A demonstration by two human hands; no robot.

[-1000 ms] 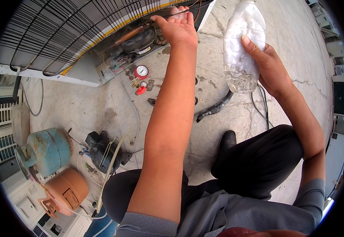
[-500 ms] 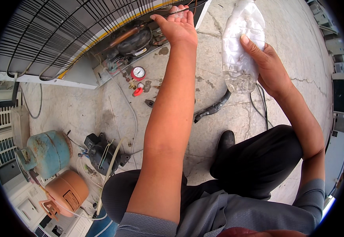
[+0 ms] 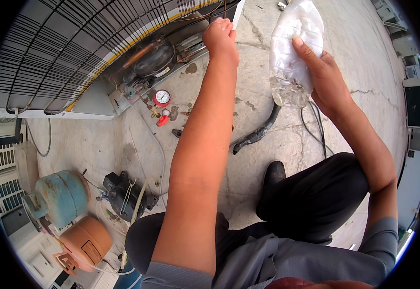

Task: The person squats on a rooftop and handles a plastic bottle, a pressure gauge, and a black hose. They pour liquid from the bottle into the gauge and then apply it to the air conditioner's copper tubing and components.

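Observation:
In my right hand [image 3: 333,84] is a crumpled clear plastic bottle [image 3: 294,62], tilted, with white foam filling most of it and clear liquid near its base. My right thumb presses on its side. My left hand [image 3: 220,38] reaches to the lower back edge of a refrigerator [image 3: 94,98], beside its thin pipes. Its fingers are curled inward, and what lies in them is hidden. A black compressor [image 3: 156,60] with copper tubing sits in the refrigerator's base, left of that hand. Black wire condenser grille [image 3: 75,48] covers the back panel above.
On the concrete floor lie a red pressure gauge [image 3: 162,98] with a hose, pliers [image 3: 177,133] and a black wrapped tube [image 3: 258,132]. A blue-green gas cylinder [image 3: 63,197], an orange cylinder [image 3: 87,243] and a black loose compressor [image 3: 123,195] stand at the left.
My left hand has turned from palm up with spread fingers and whitish foam on it to curled fingers, a little lower. The bottle in my right hand has shifted only slightly.

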